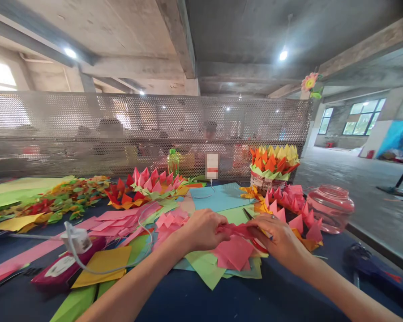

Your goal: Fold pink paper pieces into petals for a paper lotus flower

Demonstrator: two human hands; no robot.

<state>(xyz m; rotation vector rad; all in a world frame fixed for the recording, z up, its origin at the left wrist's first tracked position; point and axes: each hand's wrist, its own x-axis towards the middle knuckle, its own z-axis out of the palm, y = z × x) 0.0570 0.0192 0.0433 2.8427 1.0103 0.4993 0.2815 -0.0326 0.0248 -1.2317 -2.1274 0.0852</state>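
Note:
Between my two hands is a small piece of pink paper (pixel 237 230), its edges pinched by the fingers. My left hand (pixel 204 229) has its fingers curled on the paper's left end. My right hand (pixel 274 231) grips the right end with thumb and fingers. Dark scissor tips (pixel 247 214) show beside the right hand; the rest is mostly hidden. Below the hands lie square pink sheets (pixel 234 254) on top of light green sheets (pixel 206 267). Another pile of pink paper squares (pixel 169 226) sits left of my left hand.
Folded paper petals (pixel 154 179) stand at the back; a layered paper flower (pixel 274 163) is at back right. A pink-tinted jar (pixel 331 209) stands at right, a maroon power strip (pixel 65 266) with a white charger at left. A perforated metal panel (pixel 147 129) closes the far side.

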